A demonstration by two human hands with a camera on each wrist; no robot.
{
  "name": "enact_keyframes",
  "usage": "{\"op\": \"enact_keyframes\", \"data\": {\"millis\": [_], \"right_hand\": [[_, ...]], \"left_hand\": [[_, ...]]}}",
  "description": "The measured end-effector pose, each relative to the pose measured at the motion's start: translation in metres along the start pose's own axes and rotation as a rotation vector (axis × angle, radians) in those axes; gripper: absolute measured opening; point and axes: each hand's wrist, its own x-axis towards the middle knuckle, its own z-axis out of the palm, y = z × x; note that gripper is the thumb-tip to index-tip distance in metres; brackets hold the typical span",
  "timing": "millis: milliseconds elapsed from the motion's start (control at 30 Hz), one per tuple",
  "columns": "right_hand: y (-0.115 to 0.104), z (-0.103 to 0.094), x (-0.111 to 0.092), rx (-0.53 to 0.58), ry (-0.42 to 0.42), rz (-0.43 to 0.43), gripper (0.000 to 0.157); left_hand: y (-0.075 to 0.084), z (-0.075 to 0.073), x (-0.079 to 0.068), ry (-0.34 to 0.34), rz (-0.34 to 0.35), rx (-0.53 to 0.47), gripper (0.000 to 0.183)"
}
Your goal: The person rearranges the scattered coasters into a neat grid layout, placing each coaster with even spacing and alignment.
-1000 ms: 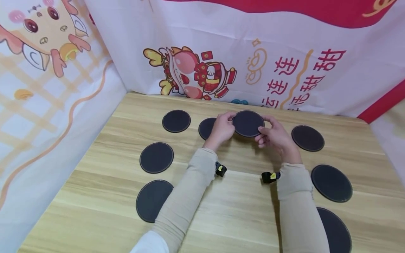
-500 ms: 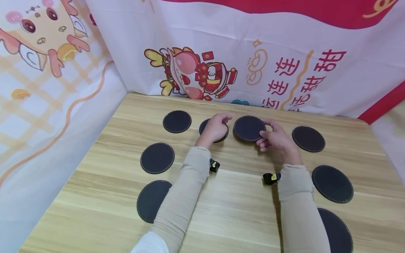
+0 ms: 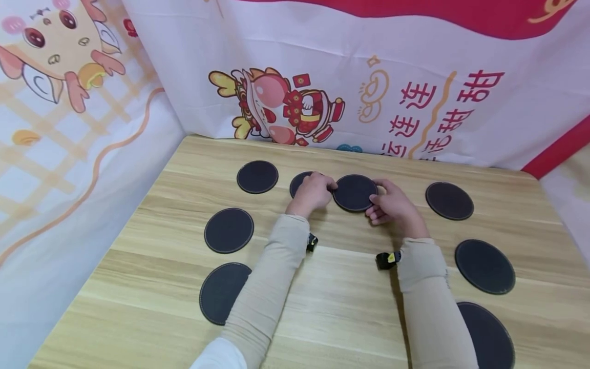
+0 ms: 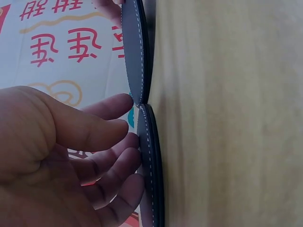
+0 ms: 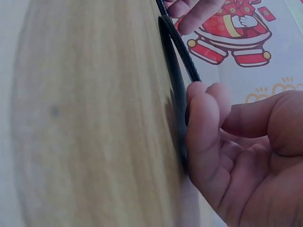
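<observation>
Between the two hands lies a round black coaster (image 3: 355, 192) with pale edge stitching. My right hand (image 3: 393, 206) pinches its right edge between thumb and fingers. In the right wrist view the coaster (image 5: 183, 52) slants, its gripped side raised off the wooden table. My left hand (image 3: 313, 195) lies over a second black coaster (image 3: 298, 182), partly covering it. In the left wrist view, several fingertips rest on that second coaster (image 4: 150, 165). The left index fingertip is right where the edges of the two coasters meet.
More black coasters lie in an arc, among them one at the back left (image 3: 257, 177), one at the left (image 3: 229, 230) and one at the right (image 3: 485, 266). My left forearm partly covers the front left coaster (image 3: 223, 292). A printed cloth (image 3: 295, 41) hangs behind the table.
My left hand let go of the held coaster and moved left onto the neighbouring one. My right hand has lowered the held coaster and shifted it left until its edge meets that one.
</observation>
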Motion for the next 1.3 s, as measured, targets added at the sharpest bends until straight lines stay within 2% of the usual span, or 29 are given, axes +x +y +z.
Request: {"op": "enact_keyframes", "data": {"millis": [267,533,800,1300], "right_hand": [[0.000,0.002,0.002,-0.019,0.029,0.034,0.063],[0.002,-0.003,0.002,-0.029,0.011,0.044,0.060],[0.002,-0.009,-0.001,-0.017,0.015,0.059,0.056],[-0.002,-0.004,-0.001,-0.040,0.015,0.025,0.058]], "left_hand": [[0.004,0.001,-0.002,-0.003,-0.017,0.049,0.036],[0.006,0.002,-0.003,-0.014,-0.011,0.075,0.035],[0.007,0.001,-0.002,-0.022,-0.020,0.061,0.036],[0.004,0.001,0.000,-0.052,-0.010,0.087,0.038]]}}
